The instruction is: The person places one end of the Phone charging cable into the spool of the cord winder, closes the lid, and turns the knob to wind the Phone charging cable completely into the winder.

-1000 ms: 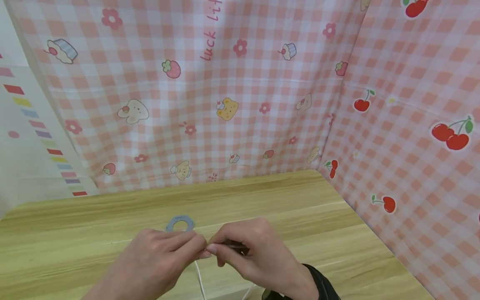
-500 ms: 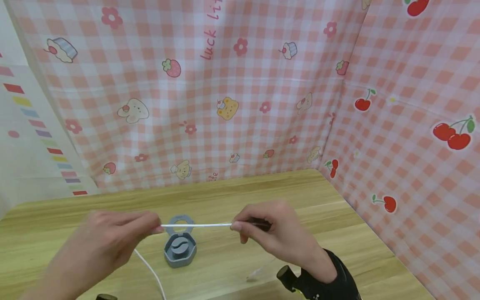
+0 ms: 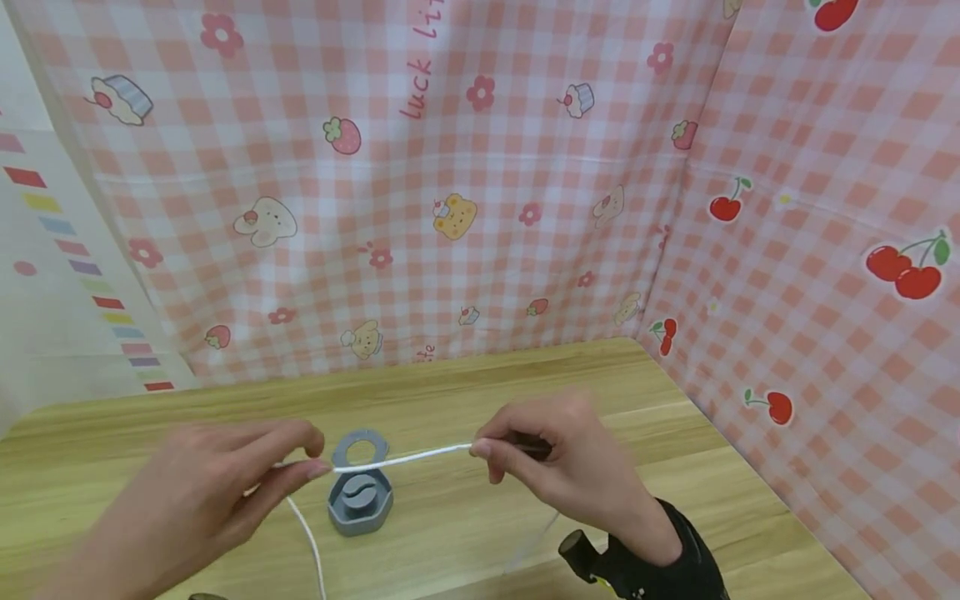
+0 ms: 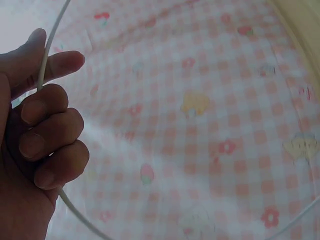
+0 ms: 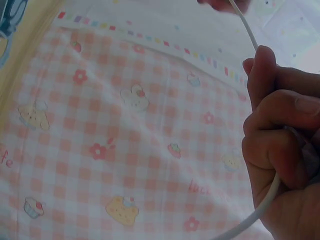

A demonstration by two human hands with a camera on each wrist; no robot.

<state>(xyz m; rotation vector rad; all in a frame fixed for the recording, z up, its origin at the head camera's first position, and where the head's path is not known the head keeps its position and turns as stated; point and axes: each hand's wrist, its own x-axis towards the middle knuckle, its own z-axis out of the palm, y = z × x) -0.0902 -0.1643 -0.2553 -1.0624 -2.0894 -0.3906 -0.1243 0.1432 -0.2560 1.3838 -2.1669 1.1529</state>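
Where the head view looks down on the wooden worktop (image 3: 450, 567), a thin, round, white flexible cord (image 3: 408, 457) spans the space between two bare hands, its long axis crosswise and rising slightly towards the right. The left hand (image 3: 198, 483) lies palm inward, thumb pointing right beneath a bent, raised index finger; from it a second length of cord drops in a curve to the lower border. The right hand (image 3: 558, 458), a black band (image 3: 663, 558) about its wrist, faces it and pinches the cord between thumb and index finger. Below the span sits a grey hexagonal holder (image 3: 358, 523) with a raised round core cut by a curved slot; a flat grey ring (image 3: 362, 435) adjoins its far side. The worktop reaches back to a pink-and-white checked cloth (image 3: 495, 250), and broad room lies between the right hand and the slanting right edge.

Seen from the left wrist, the cord descends steeply past two extended digits into three curled fingers, which grip it; below them it bends towards the lower right.

Seen from the right wrist, the cord slants down from the other hand's blurred fingertips to the right fingers, closed upon it, and emerges beneath, curving lower left.
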